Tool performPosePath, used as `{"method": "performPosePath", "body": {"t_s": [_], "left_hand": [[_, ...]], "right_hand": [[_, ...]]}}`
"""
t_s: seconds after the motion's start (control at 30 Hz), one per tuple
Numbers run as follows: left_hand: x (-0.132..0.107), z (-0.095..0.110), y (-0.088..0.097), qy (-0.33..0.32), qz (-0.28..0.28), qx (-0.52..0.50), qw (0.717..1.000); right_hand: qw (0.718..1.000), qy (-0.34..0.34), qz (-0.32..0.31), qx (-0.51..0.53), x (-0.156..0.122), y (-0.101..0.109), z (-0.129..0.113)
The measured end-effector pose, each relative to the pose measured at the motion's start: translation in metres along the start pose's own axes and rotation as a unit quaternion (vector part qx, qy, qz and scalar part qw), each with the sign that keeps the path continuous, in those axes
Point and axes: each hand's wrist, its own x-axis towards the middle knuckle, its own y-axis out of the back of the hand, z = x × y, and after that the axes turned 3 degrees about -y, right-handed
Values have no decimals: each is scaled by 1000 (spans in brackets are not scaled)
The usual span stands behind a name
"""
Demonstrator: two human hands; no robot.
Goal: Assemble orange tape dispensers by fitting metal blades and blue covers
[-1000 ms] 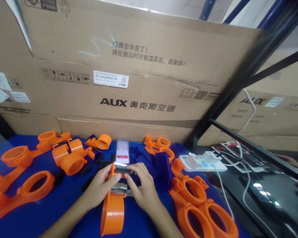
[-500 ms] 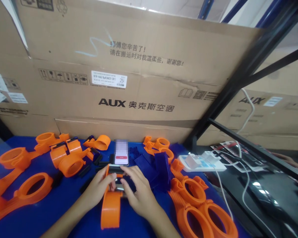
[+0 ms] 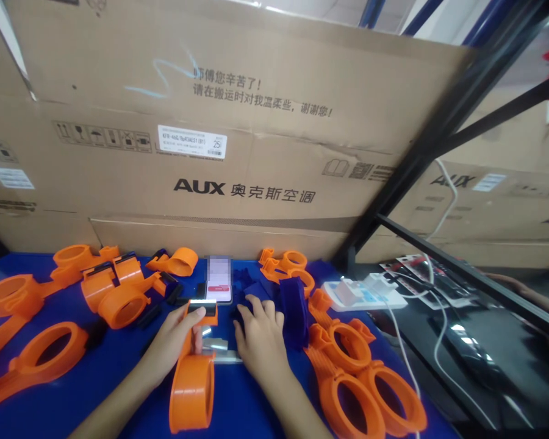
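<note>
My left hand (image 3: 174,341) grips the neck of an orange ring-shaped plastic part (image 3: 192,390) that stands on edge on the blue table (image 3: 119,390), thumb on a black strip (image 3: 201,305) at its top. My right hand (image 3: 258,335) rests beside it with fingers curled down on dark blue plastic pieces (image 3: 256,296). A thin silvery strip (image 3: 219,347) lies between the two hands. A phone (image 3: 219,279) with a lit screen leans just behind them.
More orange ring parts lie at the left (image 3: 46,353) and right (image 3: 366,390). A dark blue block (image 3: 295,308) stands right of my hand. A white power strip (image 3: 361,296) with cables sits at the right. A large cardboard box (image 3: 238,140) walls off the back.
My right hand has left the orange part and moved right and back onto the dark blue pieces. My left hand still holds the orange part. The view shifted slightly.
</note>
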Motion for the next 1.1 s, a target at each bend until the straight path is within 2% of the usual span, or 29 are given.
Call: {"method": "performPosePath", "body": {"t_s": [0.2, 0.33, 0.53, 0.67, 0.83, 0.93, 1.03, 1.1], "left_hand": [[-2, -5, 0, -14, -27, 44, 999], [-3, -4, -4, 2, -27, 20, 999], [-2, -2, -6, 18, -12, -29, 999], [-2, 1, -5, 37, -12, -60, 997], [-3, 4, -7, 43, -16, -71, 996], [-4, 4, -8, 41, -12, -70, 997], [-4, 2, -8, 40, -11, -75, 996], [-3, 1, -7, 38, -12, -73, 997]], "right_hand": [[1000, 0, -2, -29, -1, -1, 0], [999, 35, 21, -15, 1, -2, 1], [997, 51, 50, 12, 2, -4, -4], [990, 19, 76, 121, 4, 5, -6], [938, 15, 67, 339, 5, 17, -9], [924, 12, 27, 381, 3, 18, -10], [915, -23, 4, 404, 1, 18, -12], [896, -49, -15, 441, 0, 17, -13]]}}
